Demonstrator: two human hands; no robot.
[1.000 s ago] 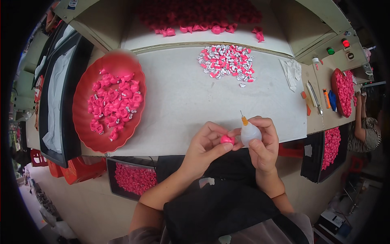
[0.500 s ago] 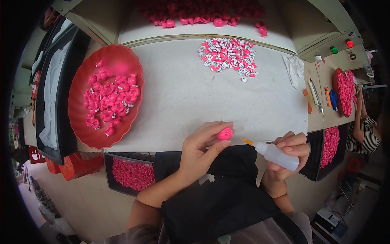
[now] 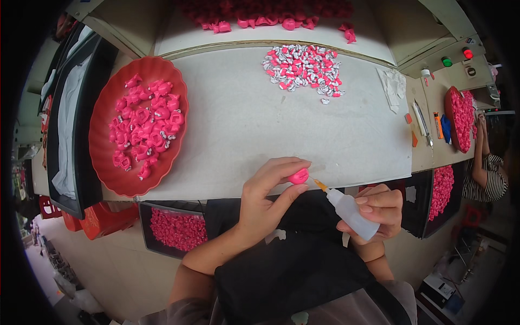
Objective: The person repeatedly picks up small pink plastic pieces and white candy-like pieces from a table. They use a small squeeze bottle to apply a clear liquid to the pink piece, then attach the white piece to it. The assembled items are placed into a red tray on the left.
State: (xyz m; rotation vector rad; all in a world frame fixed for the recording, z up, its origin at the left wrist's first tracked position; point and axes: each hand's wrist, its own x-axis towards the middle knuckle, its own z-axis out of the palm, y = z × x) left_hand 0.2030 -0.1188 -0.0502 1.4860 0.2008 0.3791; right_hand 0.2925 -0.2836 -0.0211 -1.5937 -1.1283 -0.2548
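Between the thumb and fingers of my left hand (image 3: 271,187) is a small rounded pink plastic piece (image 3: 298,176), held just over the table's near edge. My right hand (image 3: 379,210) grips a translucent white squeeze bottle (image 3: 353,214), tilted so that its thin tip with an amber base (image 3: 320,185) points up and left at the piece. Tip and piece are very close; whether they touch I cannot tell. To the left, a red scalloped bowl (image 3: 100,157) holds many pink pieces, some with white and silvery parts on them.
Small pink-and-white parts (image 3: 303,67) lie heaped at the back of the white sheet (image 3: 233,124). A shelf behind carries more pink pieces (image 3: 290,23). Black bins of pink pieces (image 3: 177,230) stand below the table edge. At far right sits another person (image 3: 485,168) beside a second bowl (image 3: 460,119).
My right hand has brought the bottle left, its tip now right by the pink piece. A blurred pink thing over the bowl has come to rest among the others. My left hand has barely moved.
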